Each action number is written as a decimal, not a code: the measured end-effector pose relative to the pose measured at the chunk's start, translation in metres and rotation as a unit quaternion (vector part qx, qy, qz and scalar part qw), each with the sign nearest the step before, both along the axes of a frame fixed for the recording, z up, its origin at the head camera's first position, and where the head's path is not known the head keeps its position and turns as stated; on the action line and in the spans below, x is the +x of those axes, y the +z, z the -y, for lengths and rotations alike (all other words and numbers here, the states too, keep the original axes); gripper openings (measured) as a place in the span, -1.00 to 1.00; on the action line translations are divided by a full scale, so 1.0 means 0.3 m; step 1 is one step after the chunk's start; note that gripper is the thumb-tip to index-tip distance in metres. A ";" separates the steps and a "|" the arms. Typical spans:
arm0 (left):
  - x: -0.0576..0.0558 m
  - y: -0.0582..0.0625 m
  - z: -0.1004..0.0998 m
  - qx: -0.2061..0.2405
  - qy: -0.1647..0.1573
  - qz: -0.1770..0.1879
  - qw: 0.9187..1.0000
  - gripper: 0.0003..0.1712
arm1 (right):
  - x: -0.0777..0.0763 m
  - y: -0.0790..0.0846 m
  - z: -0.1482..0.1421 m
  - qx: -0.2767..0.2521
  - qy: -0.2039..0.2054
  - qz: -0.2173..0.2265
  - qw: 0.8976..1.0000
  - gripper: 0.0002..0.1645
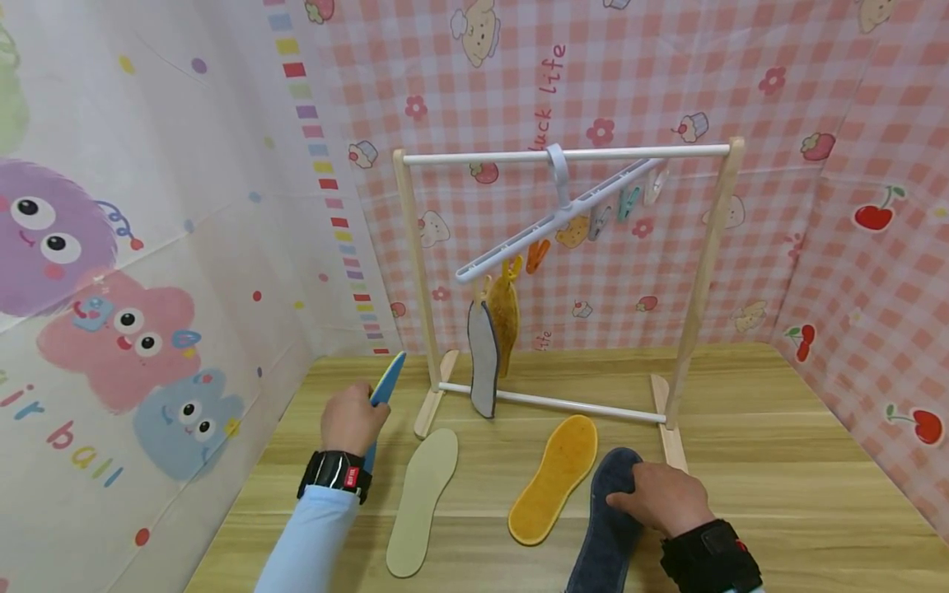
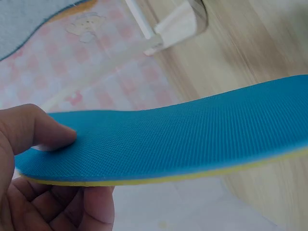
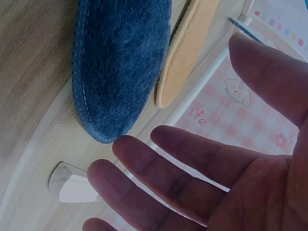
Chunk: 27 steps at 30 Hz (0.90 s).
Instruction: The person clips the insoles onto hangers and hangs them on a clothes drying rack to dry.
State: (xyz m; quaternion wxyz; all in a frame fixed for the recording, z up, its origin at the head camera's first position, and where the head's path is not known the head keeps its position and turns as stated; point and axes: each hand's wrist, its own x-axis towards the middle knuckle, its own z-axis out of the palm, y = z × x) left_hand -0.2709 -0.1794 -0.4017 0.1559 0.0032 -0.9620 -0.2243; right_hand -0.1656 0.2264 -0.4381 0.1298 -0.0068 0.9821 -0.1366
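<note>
Blue and yellow, a thin insole (image 2: 168, 139) sits pinched in the left hand (image 1: 352, 418), near the rack (image 1: 416, 263). The right hand (image 1: 667, 497) holds nothing, its fingers (image 3: 144, 156) spread beside the fuzzy dark insole (image 1: 610, 515).

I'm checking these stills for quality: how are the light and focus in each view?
Head view: even light, with the yellow insole clearly outlined; left wrist view: the blue insole's ribbing reads well, while the rack foot behind looks soft; right wrist view: the right hand looks dim against the pale, washed-out checked cloth.
</note>
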 end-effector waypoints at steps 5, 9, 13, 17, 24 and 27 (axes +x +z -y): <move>0.014 0.006 -0.034 0.011 -0.004 -0.012 1.000 -0.84 | -0.001 -0.004 -0.001 0.000 -0.001 -0.002 1.000 -0.20; 0.022 0.009 -0.061 0.015 -0.017 -0.024 0.999 -0.82 | -0.001 -0.004 0.000 0.000 -0.001 -0.004 1.000 -0.20; 0.028 0.009 -0.089 0.015 -0.030 -0.027 0.999 -0.81 | -0.001 0.001 0.004 0.000 -0.003 -0.006 1.000 -0.23; 0.036 0.007 -0.117 0.017 -0.044 -0.032 0.998 -0.81 | 0.001 0.001 0.004 0.001 0.000 -0.009 1.000 -0.22; 0.052 0.006 -0.161 0.004 -0.075 -0.052 0.996 -0.78 | -0.002 0.007 0.008 -0.002 -0.006 -0.003 1.000 -0.21; 0.060 0.012 -0.180 0.007 -0.085 -0.054 0.995 -0.77 | -0.001 0.008 0.008 -0.001 -0.005 -0.003 1.000 -0.20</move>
